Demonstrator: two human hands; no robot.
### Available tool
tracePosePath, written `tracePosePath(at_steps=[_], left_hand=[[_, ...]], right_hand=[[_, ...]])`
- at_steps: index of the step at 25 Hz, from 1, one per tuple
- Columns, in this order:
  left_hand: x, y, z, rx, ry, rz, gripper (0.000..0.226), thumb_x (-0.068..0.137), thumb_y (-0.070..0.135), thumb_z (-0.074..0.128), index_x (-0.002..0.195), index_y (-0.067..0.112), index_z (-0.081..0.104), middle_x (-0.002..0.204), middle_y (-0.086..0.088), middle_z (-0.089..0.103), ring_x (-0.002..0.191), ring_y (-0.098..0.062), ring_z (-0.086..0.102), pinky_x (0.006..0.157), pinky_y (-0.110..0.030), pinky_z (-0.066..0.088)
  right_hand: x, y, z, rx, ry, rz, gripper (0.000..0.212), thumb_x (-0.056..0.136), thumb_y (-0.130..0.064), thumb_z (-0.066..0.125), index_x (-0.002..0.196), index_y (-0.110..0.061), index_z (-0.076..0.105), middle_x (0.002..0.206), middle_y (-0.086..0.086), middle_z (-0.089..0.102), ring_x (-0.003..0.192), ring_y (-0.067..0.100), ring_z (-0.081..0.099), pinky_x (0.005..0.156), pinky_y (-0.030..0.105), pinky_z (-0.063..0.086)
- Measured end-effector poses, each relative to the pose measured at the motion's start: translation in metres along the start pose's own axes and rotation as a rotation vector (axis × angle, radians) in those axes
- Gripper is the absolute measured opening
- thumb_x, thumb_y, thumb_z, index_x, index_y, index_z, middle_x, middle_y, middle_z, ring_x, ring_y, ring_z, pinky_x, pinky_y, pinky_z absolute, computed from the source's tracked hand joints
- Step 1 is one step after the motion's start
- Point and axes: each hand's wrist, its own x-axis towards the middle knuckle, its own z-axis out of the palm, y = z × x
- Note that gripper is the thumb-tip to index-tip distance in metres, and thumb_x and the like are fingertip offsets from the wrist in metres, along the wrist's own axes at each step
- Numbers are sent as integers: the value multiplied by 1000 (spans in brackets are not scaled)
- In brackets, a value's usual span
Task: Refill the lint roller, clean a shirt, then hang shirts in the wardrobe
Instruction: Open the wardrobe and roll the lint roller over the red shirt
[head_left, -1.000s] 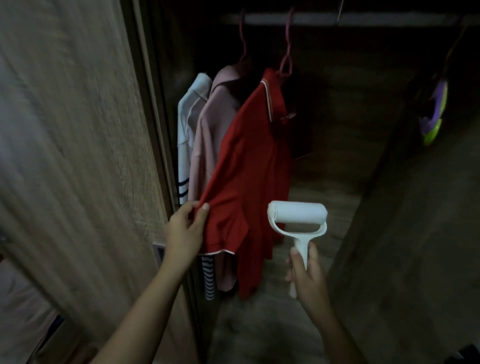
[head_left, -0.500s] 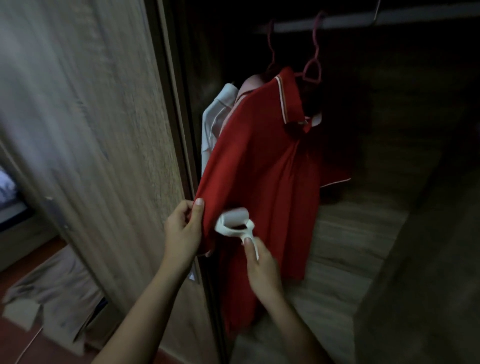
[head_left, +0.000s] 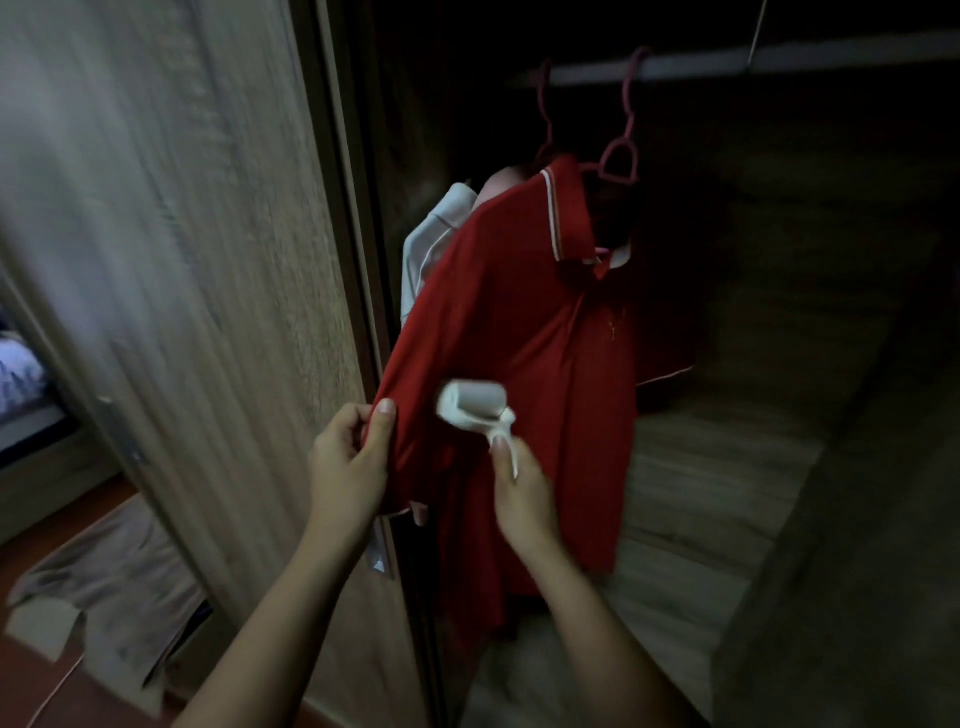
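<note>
A red polo shirt (head_left: 535, 332) hangs on a pink hanger (head_left: 618, 161) from the wardrobe rail (head_left: 779, 60). My left hand (head_left: 353, 462) pinches the shirt's left sleeve edge and holds it taut. My right hand (head_left: 519, 483) grips the handle of a white lint roller (head_left: 472, 405), whose roll lies against the red fabric just right of my left thumb. Behind the red shirt hang a pink shirt (head_left: 501, 184) and a white shirt (head_left: 436, 234), mostly hidden.
The wooden wardrobe door (head_left: 182, 260) stands open on the left, close to my left arm. A beige cloth (head_left: 98, 587) lies on the reddish floor at lower left. The wardrobe's wooden shelf (head_left: 701, 493) lies under the shirts; a dark side panel is at right.
My right hand has brought the lint roller left and up, from free air onto the red shirt. My left hand keeps its hold on the sleeve. The view has swung left.
</note>
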Motion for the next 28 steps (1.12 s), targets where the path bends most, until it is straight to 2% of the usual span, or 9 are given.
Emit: tracePosePath(at_steps=[3, 5, 8, 10, 12, 14, 18, 24, 28], left_hand=[[0, 7, -2, -19, 18, 9, 36, 90, 37, 56, 63, 13, 53, 57, 0, 48, 54, -10, 42, 56, -30, 35], [-1, 15, 0, -23, 26, 20, 35, 92, 31, 56, 61, 16, 51, 54, 5, 45, 53, -7, 39, 53, -26, 32], [-1, 20, 3, -35, 23, 14, 34, 92, 28, 56, 60, 18, 50, 58, -4, 44, 56, -13, 38, 55, -29, 31], [0, 17, 2, -1, 33, 15, 36, 92, 29, 56, 59, 19, 48, 57, -4, 42, 55, -12, 36, 55, -29, 31], [1, 12, -2, 47, 47, 10, 36, 89, 36, 56, 59, 18, 48, 56, -1, 41, 54, -10, 36, 55, -29, 30], [2, 10, -4, 57, 46, 11, 36, 85, 40, 54, 59, 18, 48, 55, 0, 41, 53, -9, 35, 53, -28, 29], [10, 7, -5, 59, 88, 7, 38, 89, 36, 56, 59, 15, 47, 56, -3, 40, 55, -12, 35, 55, -30, 30], [24, 13, -2, 251, 310, 89, 37, 91, 38, 53, 66, 11, 49, 54, 3, 44, 49, -4, 41, 55, -24, 32], [42, 22, 5, 407, 454, 225, 35, 98, 32, 42, 72, 9, 41, 55, 0, 40, 50, -16, 40, 52, -27, 18]], right_hand=[[54, -40, -30, 16, 218, -66, 35, 99, -33, 32, 107, -11, 59, 86, 0, 59, 76, 14, 51, 60, 24, 28], [74, -42, -40, 39, 252, -121, 37, 99, -35, 32, 106, -11, 59, 81, -3, 55, 72, 13, 49, 58, 23, 26], [30, 22, -3, 30, 134, -32, 47, 93, -50, 30, 102, -15, 60, 77, 2, 63, 69, 19, 58, 62, 27, 36], [-21, 83, 26, -86, -36, 168, 51, 91, -54, 31, 114, -18, 58, 96, 9, 70, 87, 26, 65, 74, 32, 46], [-41, 106, 33, -165, -74, 217, 44, 94, -47, 35, 116, -16, 58, 104, 13, 70, 96, 31, 65, 77, 33, 47], [-10, 81, 18, -108, 61, 134, 33, 96, -37, 39, 104, -12, 59, 88, 14, 70, 84, 33, 66, 63, 31, 40], [69, 16, -29, 0, 244, -85, 28, 98, -34, 37, 100, -16, 59, 69, -1, 58, 60, 17, 53, 59, 28, 30], [14, 99, 13, -186, -58, 119, 33, 96, -41, 38, 104, -15, 58, 86, 18, 70, 84, 37, 66, 64, 34, 42], [70, 63, -28, -99, 226, 22, 31, 98, -33, 38, 103, -11, 59, 76, 9, 61, 76, 31, 63, 61, 29, 32]])
